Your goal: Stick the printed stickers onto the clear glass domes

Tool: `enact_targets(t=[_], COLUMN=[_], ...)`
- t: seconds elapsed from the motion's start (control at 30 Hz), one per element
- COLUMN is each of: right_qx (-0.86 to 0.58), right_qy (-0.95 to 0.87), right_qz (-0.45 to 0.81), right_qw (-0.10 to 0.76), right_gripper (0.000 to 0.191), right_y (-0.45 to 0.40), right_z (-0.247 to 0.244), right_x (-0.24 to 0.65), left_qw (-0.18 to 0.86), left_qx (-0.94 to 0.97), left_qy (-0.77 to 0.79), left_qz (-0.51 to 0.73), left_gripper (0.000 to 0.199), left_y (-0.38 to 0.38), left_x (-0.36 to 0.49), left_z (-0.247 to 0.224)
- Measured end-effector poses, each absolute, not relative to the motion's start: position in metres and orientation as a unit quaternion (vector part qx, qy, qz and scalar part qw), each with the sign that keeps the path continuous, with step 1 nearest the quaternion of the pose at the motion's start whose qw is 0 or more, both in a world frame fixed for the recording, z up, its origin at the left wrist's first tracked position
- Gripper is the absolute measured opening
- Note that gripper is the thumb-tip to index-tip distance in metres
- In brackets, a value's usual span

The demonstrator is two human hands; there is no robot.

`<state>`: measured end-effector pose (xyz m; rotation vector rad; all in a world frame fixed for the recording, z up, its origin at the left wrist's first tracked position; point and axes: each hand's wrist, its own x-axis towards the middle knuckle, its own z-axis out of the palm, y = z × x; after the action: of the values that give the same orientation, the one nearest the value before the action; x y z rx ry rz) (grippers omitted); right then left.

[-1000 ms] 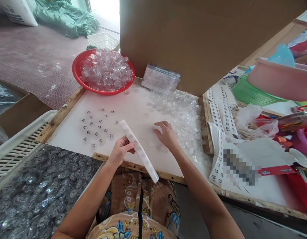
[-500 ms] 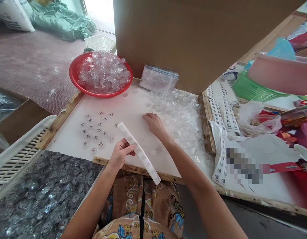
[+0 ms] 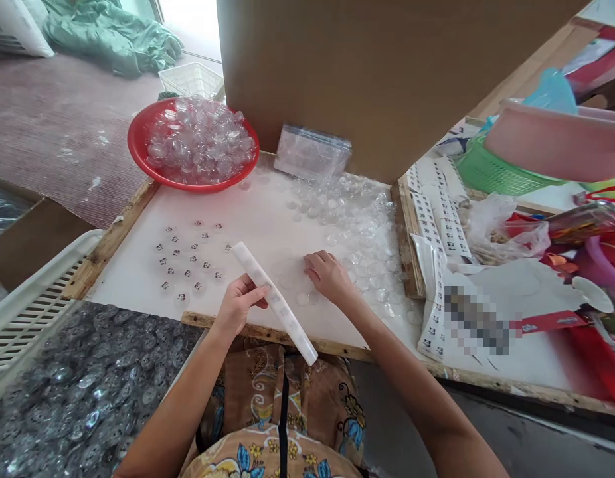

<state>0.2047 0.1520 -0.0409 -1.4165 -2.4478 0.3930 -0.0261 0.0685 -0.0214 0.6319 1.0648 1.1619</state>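
My left hand (image 3: 241,303) is closed around a white sticker strip (image 3: 275,304), pinched between thumb and fingers and slanting down to the right over the front edge. Faint dark marks show through its back. My right hand (image 3: 330,275) rests on the white tabletop with its fingers apart, among clear round discs (image 3: 332,204) scattered on the right side. Whether a fingertip touches a disc I cannot make out. Left of the strip lie several clear discs with small black panda-like prints (image 3: 188,273), spaced apart on the table.
A red basin (image 3: 138,149) heaped with clear discs stands at the back left. Behind the table rises a cardboard panel (image 3: 347,73), with a clear plastic box (image 3: 312,153) against it. Printed sticker sheets (image 3: 432,292) lie beyond the right wooden edge. A crate of printed discs (image 3: 93,372) sits lower left.
My right hand has moved right and toward me across the tabletop. My left hand still holds the strip in nearly the same place. The whole view has shifted slightly.
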Motion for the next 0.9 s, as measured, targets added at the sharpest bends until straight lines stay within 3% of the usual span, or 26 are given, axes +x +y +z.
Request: enact_targets(t=[0.2,0.3,0.4,0.63,0.9], right_qx=[-0.545,-0.594,-0.580,-0.591,-0.646], right_qy=[-0.800,-0.775,-0.788,-0.732,-0.626], right_qz=[0.091,0.076,0.101,0.212,0.332], right_qw=[0.235,0.202,0.180,0.265,0.284], right_gripper=[0.029,0.032,0.032,0.027,0.027], right_y=[0.181,0.195,0.196,0.195,0.206], right_z=[-0.038,-0.042,-0.047,-0.041,-0.040], right_x=[0.224,0.231,0.227,0.222,0.230], left_qw=[0.655,0.652,0.655,0.661,0.665], left_qx=[0.276,0.272,0.271,0.276,0.280], left_qy=[0.473,0.477,0.482,0.474,0.470], left_qz=[0.521,0.522,0.515,0.512,0.508], left_gripper=[0.028,0.028,0.028,0.025,0.024], left_y=[0.069,0.069,0.069,0.068,0.068], left_x=[-0.026,-0.026,-0.026,-0.026,-0.026], left_z=[-0.021,-0.022,-0.023,-0.023,-0.023])
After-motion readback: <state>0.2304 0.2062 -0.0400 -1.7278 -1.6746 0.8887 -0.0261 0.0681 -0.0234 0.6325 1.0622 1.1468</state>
